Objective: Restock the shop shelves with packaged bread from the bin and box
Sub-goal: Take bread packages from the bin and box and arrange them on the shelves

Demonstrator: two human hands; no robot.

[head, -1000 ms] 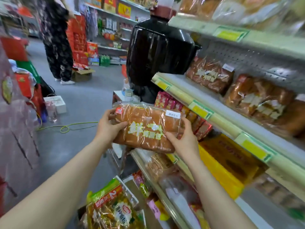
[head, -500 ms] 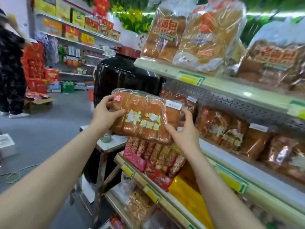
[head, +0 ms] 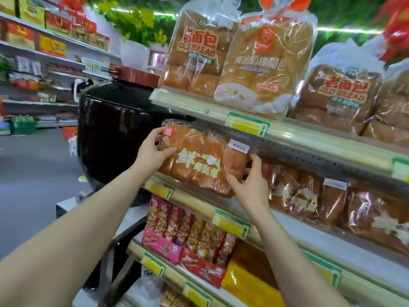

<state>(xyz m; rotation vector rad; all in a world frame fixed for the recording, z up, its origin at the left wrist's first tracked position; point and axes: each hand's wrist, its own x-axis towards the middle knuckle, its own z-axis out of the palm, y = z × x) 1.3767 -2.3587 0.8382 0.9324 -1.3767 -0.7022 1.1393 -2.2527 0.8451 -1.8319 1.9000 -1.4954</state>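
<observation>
Bread pack [head: 200, 161] between both hands [head: 152, 152] [head: 251, 185]

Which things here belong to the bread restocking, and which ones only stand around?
Job: bread pack, gripped by left hand and right hand; middle shelf; matching bread packs already on it.
Just around: black jar; snack packets below; yellow packs beside them.

Both arms reach forward; the left hand [head: 152, 152] and right hand [head: 249, 185] grip with curled fingers (thumbs frontward).
</observation>
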